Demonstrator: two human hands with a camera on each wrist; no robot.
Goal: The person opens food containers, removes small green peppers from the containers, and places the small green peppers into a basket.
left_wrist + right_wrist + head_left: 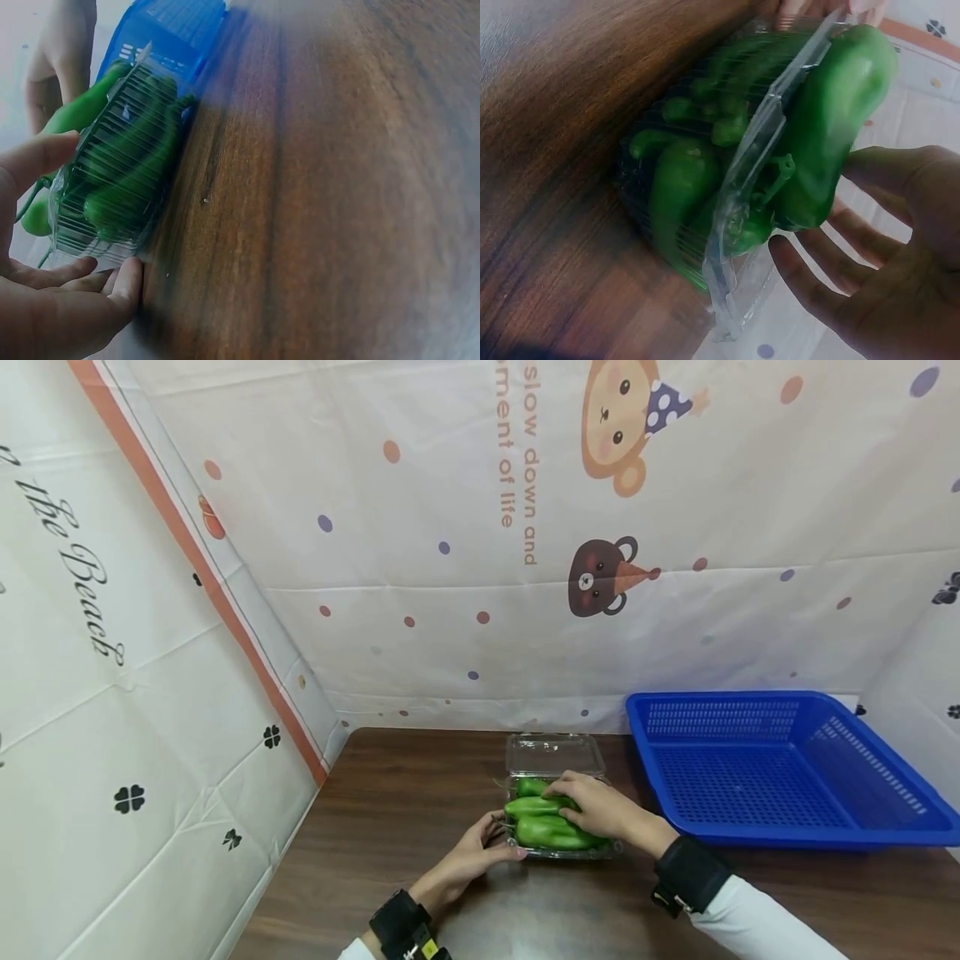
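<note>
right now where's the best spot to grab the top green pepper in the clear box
Probably round the middle of the top green pepper, coming from above: it lies lengthwise on the pile, above the clear box rim, lid open. The right hand already rests there; the left hand steadies the box.

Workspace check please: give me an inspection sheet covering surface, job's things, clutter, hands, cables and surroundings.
Surface: dark wooden table, bare around the work.
Job's things: clear box with lid folded back, filled with green peppers.
Clutter: empty blue basket to the right of the box.
Hands: left hand steadies the box's near left side with straight fingers; right hand lies on top of the peppers, grip unclear.
Cables: nothing seen.
Surroundings: printed cloth backdrop behind and on both sides.
</note>
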